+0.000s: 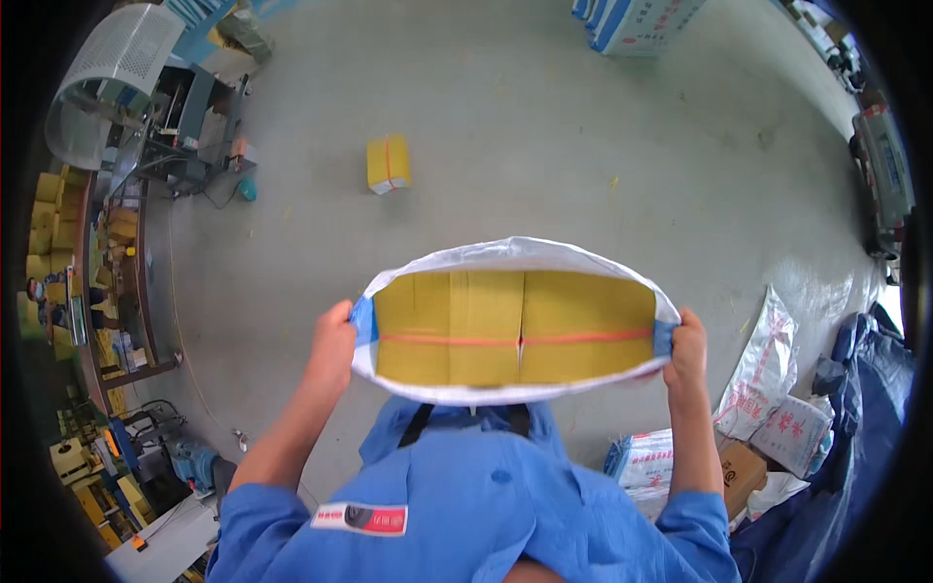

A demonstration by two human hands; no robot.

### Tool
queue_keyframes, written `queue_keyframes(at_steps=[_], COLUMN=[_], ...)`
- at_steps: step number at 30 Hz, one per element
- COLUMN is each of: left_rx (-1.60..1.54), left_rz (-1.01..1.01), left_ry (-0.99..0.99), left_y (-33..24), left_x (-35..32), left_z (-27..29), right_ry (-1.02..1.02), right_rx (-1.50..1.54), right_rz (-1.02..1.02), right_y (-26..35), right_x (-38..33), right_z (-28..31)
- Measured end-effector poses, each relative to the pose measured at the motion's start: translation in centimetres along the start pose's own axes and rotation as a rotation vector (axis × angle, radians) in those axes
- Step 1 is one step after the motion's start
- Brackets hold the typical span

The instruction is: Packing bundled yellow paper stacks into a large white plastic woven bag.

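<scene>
In front of my body a white woven sack (pixel 515 253) with blue side edges is held with its mouth spread wide. Inside lie yellow bundles (pixel 486 306), packed side by side with an orange-red band running across them; how deep they go is hidden. My left hand (pixel 334 342) is closed on the sack's left edge at the blue strip. On the opposite edge my right hand (pixel 689 342) grips the rim, fingers wrapped round it. Beyond the sack, a yellow block-shaped bundle (pixel 389 161) with a red band sits on the floor.
A machine with a perforated guard (pixel 131 49) stands at the far left, above shelving with yellow stacks. Blue-and-white sacks (pixel 649 24) stand at the far edge. To my right are folded sacks (pixel 646 457), a cardboard box (pixel 742 474) and a blue tarp (pixel 865 389).
</scene>
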State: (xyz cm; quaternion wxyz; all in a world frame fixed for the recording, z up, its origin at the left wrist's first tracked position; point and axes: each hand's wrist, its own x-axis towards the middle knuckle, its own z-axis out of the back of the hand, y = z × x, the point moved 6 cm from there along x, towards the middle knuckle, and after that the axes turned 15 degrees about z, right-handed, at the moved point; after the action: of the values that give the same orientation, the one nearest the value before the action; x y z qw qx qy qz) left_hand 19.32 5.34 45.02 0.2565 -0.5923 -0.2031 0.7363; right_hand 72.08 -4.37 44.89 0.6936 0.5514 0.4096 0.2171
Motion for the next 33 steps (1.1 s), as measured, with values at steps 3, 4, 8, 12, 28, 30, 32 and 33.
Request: queue_keyframes(at_steps=[3, 4, 8, 12, 28, 30, 32, 33], left_rx=[-0.023, -0.017, 0.198, 0.288, 0.205, -0.084, -0.093, -0.096], left_rz=[-0.075, -0.068, -0.112, -0.114, -0.116, 0.038, 0.034, 0.070], left_ry=[-0.002, -0.007, -0.113, -0.160, -0.133, -0.029, -0.085, -0.107], left_y=[-3.4, -2.1, 3.0, 4.0, 3.0, 3.2, 5.2, 6.0], left_x=[-5.0, -4.0, 1.5, 0.2, 3.1, 3.0, 4.6, 5.2], left_z=[-0.6, -0.2, -0.6, 0.0, -3.6, -5.0, -4.2, -4.0], right_ry=[0.023, 0.035, -0.026, -0.043, -0.254, -0.209, -0.151, -0.171], right_rx=[0.045, 0.075, -0.189, -0.234, -0.357, -0.433, -0.350, -0.265], right_rz=[0.045, 0.112, 0.077, 0.125, 0.318, 0.314, 0.273, 0.202], right_y=[3.2, 3.8, -5.5, -6.0, -4.6, -3.7, -5.2, -6.4], right_x=[-1.9, -1.7, 1.4, -0.5, -2.6, -2.2, -0.9, -0.2], right_z=[1.2, 0.9, 2.3, 2.9, 1.9, 1.5, 1.4, 1.5])
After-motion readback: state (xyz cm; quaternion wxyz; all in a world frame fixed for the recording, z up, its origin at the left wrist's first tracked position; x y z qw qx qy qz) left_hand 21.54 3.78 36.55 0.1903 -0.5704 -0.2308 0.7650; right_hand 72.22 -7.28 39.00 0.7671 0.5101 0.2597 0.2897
